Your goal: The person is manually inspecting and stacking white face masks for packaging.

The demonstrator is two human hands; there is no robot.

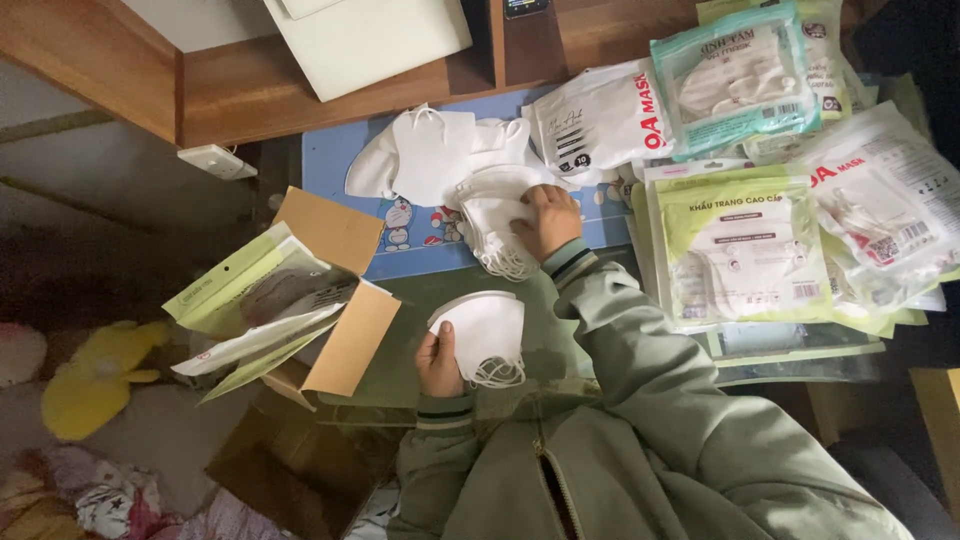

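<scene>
At the lower left of the frame lies a yellow soft toy [95, 378] on the floor. Just right of it stands an open cardboard box [340, 330] with flat green and white packets [262, 315] sticking out of it.

Near the lower middle, the left hand [438, 360] holds a small stack of white face masks [482, 335]. Its fingers are curled around the left edge of the stack, and the ear loops hang down at the bottom.

Above it, in the middle of the frame, the right hand [548, 220] rests on a bigger pile of white masks [495, 220]. Its fingers are bent and press on the pile. I cannot tell if they pinch one mask. The pile lies on a blue cartoon mat [410, 235].

On the right side of the frame, many sealed mask packets [745, 245] lie spread over the table, some green, some white, some teal.
</scene>
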